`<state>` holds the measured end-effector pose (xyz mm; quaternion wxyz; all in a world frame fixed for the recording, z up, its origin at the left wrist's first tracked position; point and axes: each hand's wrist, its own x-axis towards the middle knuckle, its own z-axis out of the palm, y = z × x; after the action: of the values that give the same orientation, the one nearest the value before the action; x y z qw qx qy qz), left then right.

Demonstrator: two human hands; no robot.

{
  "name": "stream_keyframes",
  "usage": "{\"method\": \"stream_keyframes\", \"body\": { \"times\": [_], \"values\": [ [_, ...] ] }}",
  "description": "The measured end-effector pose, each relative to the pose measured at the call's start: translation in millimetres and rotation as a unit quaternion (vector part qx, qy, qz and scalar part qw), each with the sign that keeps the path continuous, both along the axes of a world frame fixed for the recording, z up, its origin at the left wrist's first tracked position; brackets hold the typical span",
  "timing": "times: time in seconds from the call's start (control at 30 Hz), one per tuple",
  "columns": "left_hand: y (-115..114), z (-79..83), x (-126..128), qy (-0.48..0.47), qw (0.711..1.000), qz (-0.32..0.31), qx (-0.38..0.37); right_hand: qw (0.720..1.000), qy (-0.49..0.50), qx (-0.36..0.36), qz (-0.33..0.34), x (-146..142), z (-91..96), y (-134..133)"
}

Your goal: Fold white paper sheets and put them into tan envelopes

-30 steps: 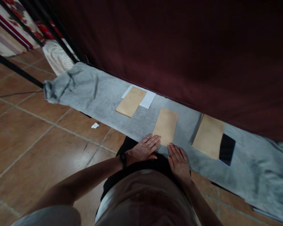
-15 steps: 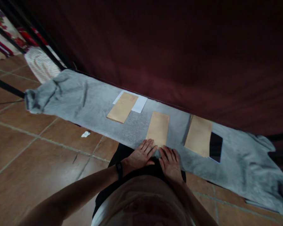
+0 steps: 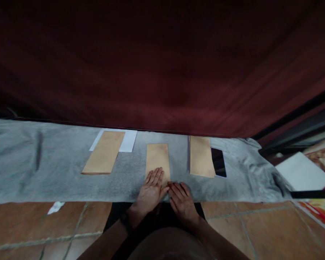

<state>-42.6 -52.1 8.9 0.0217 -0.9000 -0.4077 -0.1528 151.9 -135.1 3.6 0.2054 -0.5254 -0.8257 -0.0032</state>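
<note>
A tan paper envelope (image 3: 157,157) lies on the grey cloth right in front of me. My left hand (image 3: 150,189) rests flat on its lower part, fingers stretched forward, a dark band around the wrist. My right hand (image 3: 182,200) lies palm down beside the envelope's lower right corner, fingertips at its edge and fingers extended. To the left, another tan envelope (image 3: 104,153) lies slanted over white paper (image 3: 128,141). On the right is a stack of tan envelopes (image 3: 202,157), with a dark-screened phone (image 3: 219,162) against its right side.
The grey cloth (image 3: 56,180) covers a long, narrow surface, rumpled at its right end. A dark red curtain (image 3: 162,72) hangs along the back. Below are floor tiles (image 3: 224,213) with a white scrap (image 3: 55,207). A white flat item (image 3: 303,171) lies at the far right.
My view has turned to the right, so the surface now looks level. My left hand has slid further up onto the middle envelope; my right hand stays near its lower right corner.
</note>
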Motion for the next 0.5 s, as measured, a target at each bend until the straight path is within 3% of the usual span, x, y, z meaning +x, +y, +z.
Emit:
{"method": "stream_keyframes", "body": {
  "times": [0.27, 0.5],
  "values": [
    [71.9, 5.0, 46.3, -0.005, 0.998, 0.047, -0.049, 1.000, -0.003, -0.018, -0.002, 1.6, 2.5, 0.7],
    [104.0, -2.9, 65.6, -0.020, 0.996, 0.078, -0.048, 1.000, -0.007, -0.012, -0.008, 0.3, -0.1, 0.7]
  ]
}}
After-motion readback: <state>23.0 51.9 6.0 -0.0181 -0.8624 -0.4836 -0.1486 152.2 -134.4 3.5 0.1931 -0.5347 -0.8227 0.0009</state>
